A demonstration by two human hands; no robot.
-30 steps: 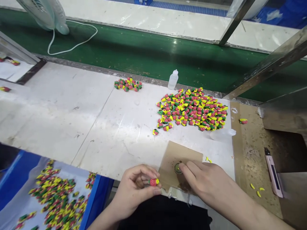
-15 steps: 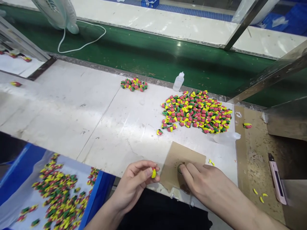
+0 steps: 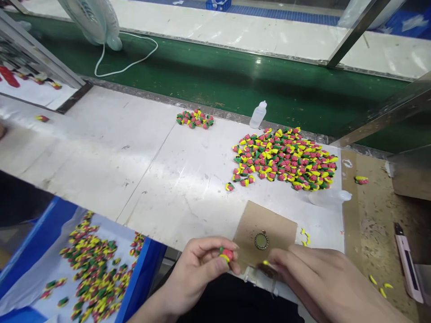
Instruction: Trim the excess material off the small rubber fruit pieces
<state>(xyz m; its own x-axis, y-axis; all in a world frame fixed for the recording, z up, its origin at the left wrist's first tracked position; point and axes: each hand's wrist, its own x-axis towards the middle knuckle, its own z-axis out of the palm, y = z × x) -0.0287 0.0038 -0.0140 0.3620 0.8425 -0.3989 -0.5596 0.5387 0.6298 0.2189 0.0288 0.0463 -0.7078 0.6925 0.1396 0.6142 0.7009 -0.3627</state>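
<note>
Between the thumb and fingers of my left hand is a small fruit-shaped piece, red with green and yellow parts. My right hand is closed in a pinch, a tiny yellow banana-shaped piece showing at its fingertips. Behind the fingertips, a round bead-rimmed pendant with a dull greenish middle lies on a brown cardboard sheet. Several loose yellow pieces lie just right of the cardboard. A large pile of red, yellow and green fruit pieces spreads over the white table beyond.
A smaller fruit cluster sits farther back. One squeeze bottle stands upright; another bottle lies beside the pile. On the right is a pink utility knife. A blue bin with more pieces is lower left, a fan upper left.
My right hand has drawn back toward me from the bead-rimmed pendant, uncovering it, and a yellow piece shows at its fingertips. The piece in my left hand is turned, showing more red and green.
</note>
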